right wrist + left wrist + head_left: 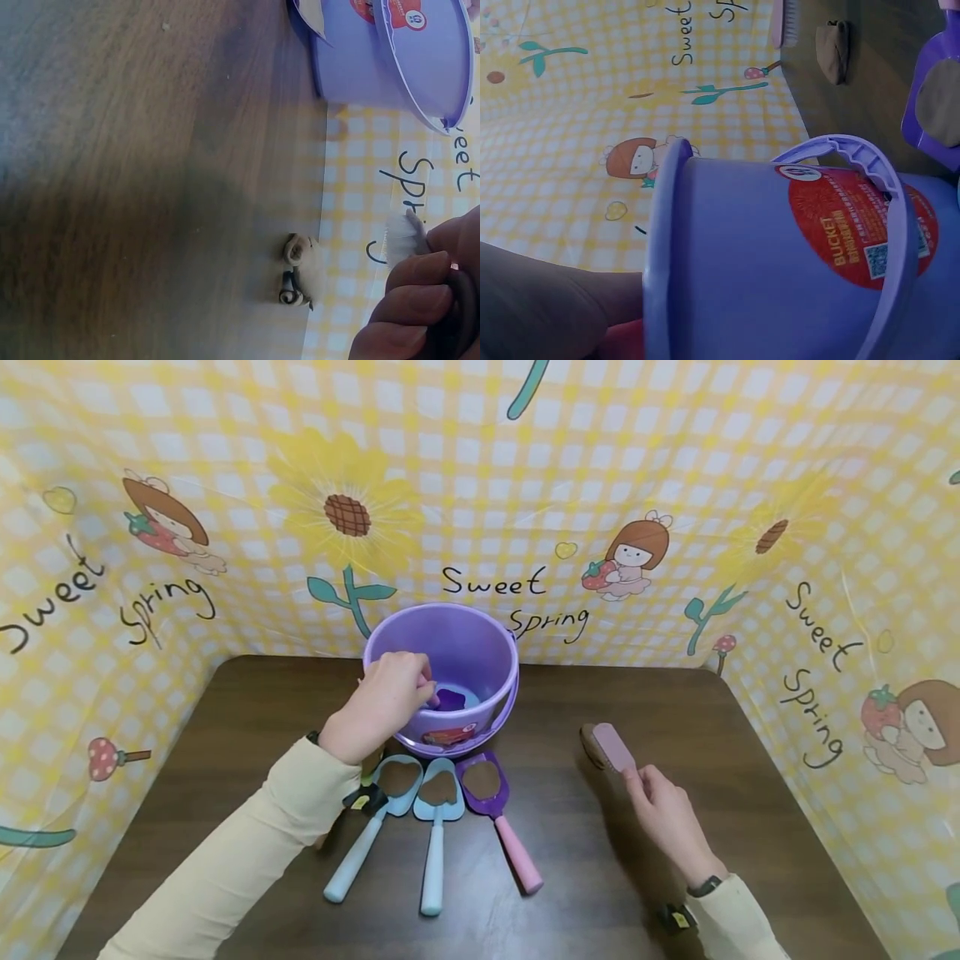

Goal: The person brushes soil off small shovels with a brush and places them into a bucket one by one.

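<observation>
My left hand (386,702) reaches over the near rim of a purple bucket (442,639) and grips a pink handle (432,697). A dark purple piece (452,699) shows inside by that hand; whether it joins the handle I cannot tell. My right hand (663,818) holds a pink brush (613,746) above the table, and pale bristles (401,240) show in the right wrist view. Beyond the brush lies a small rolled brown cloth (304,274), partly hidden in the head view. In the left wrist view the bucket wall covers most of the left hand's work.
Before the bucket lie two light blue toy shovels (433,852) (352,860) with cut-out heads, and a purple one with a pink handle (519,856). The bucket's handle (502,718) hangs down its near right side. Yellow checked cloth (480,510) walls the dark wooden table (247,727).
</observation>
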`<state>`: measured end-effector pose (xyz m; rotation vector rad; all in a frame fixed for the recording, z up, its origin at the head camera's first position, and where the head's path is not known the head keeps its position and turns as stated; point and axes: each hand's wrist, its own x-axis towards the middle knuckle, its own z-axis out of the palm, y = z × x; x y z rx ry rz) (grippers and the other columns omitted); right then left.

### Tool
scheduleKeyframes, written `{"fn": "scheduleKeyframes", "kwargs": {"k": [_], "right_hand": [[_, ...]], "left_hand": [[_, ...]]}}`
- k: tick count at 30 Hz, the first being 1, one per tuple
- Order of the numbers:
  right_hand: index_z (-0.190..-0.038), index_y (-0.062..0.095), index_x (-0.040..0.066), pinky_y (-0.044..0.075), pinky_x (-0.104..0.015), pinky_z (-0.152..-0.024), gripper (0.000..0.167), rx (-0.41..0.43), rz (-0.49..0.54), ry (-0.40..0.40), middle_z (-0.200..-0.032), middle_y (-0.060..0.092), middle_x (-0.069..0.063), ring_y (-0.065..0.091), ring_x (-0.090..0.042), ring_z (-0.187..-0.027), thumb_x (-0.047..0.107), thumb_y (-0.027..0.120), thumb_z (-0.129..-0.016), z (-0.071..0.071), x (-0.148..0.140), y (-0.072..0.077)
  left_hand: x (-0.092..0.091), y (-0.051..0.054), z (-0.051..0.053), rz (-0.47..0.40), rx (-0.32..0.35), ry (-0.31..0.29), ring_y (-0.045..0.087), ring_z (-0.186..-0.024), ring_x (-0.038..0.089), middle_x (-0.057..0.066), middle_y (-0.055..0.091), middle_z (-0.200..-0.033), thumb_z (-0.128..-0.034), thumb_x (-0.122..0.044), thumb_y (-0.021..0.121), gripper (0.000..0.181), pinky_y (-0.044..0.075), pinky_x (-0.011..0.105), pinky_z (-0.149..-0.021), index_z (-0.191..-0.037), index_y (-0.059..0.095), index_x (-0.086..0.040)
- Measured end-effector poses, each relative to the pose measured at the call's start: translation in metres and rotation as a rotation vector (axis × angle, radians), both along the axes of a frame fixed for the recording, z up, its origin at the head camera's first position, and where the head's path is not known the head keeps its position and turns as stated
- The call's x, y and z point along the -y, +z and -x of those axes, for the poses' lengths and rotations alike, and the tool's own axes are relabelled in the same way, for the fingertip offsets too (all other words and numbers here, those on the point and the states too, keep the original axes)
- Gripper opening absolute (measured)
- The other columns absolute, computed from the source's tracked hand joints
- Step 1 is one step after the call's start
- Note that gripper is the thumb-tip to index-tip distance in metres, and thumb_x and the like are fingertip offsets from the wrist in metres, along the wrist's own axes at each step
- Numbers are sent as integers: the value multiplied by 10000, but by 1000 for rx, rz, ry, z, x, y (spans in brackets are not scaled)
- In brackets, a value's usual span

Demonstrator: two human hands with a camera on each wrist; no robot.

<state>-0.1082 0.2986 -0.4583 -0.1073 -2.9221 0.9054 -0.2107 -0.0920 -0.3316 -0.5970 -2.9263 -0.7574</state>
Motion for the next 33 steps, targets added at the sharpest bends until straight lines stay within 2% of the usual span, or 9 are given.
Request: {"fn": "scheduleKeyframes", "kwargs": {"k": [5, 8, 12, 14, 17, 21, 24, 29, 33], "right_hand": [[-935, 583, 62, 365, -308, -553, 324, -10, 0, -12, -701, 472, -11, 451, -167, -605, 336, 529, -1098, -2, 0, -1], [-949, 586, 50, 364, -305, -547, 326, 4, 6, -9, -700, 473, -19, 453, -170, -602, 337, 535, -1096, -2, -1, 0], [-956, 586, 45, 364, -300, -546, 324, 18, 10, -6, -705, 478, -22, 452, -167, -602, 333, 536, -1095, -1, 0, 1], [-949, 584, 48, 363, -300, -548, 321, 14, 9, -10, -705, 476, -20, 449, -164, -602, 330, 536, -1095, 0, 1, 1], [-936, 580, 52, 360, -303, -545, 319, 13, 0, -22, -697, 472, -18, 448, -165, -597, 327, 540, -1093, -1, 1, 0], [-925, 579, 52, 358, -314, -547, 316, 1, -15, -38, -686, 473, -17, 455, -174, -593, 321, 548, -1087, -3, 2, -2], [-921, 580, 53, 358, -321, -551, 313, -4, -16, -41, -682, 475, -19, 458, -180, -594, 317, 550, -1086, -4, 4, -3], [-922, 580, 55, 365, -324, -556, 319, -1, -19, -36, -691, 480, -23, 467, -183, -603, 325, 545, -1088, -3, 3, -4], [-925, 585, 53, 362, -327, -552, 312, -13, -17, -32, -694, 480, -23, 462, -183, -603, 318, 549, -1087, -3, 3, -4]], "left_hand": [[-3, -7, 4, 41, 28, 9, 575, -922, 319, 139, 638, -885, -934, -46, 672, 85, 493, 443, -805, -902, 710, 23], [-4, -9, 6, 52, 62, 9, 549, -909, 325, 141, 621, -861, -934, -45, 647, 117, 482, 451, -806, -861, 724, 5], [-5, -9, 8, 41, 73, 27, 547, -898, 324, 113, 614, -817, -938, -45, 606, 159, 469, 447, -791, -820, 711, -23], [-6, -8, 9, 37, 56, 39, 566, -895, 334, 114, 611, -820, -953, -47, 605, 127, 480, 456, -780, -850, 668, -10], [-7, -8, 10, 58, -9, 53, 615, -887, 365, 135, 611, -830, -985, -57, 604, 108, 508, 482, -758, -891, 610, -4], [-7, -10, 8, 112, -114, 79, 665, -857, 395, 161, 638, -808, -1007, -86, 625, 143, 540, 508, -733, -904, 628, 13], [-5, -11, 7, 154, -160, 115, 675, -814, 405, 175, 650, -792, -1000, -88, 639, 152, 560, 527, -674, -888, 623, 14], [-1, -8, 5, 192, -177, 150, 686, -762, 444, 223, 655, -821, -997, -75, 623, 145, 565, 569, -607, -915, 586, 40], [1, -6, 5, 212, -176, 164, 691, -770, 454, 219, 672, -845, -1018, -168, 638, 219, 563, 567, -600, -949, 617, 39]]}}
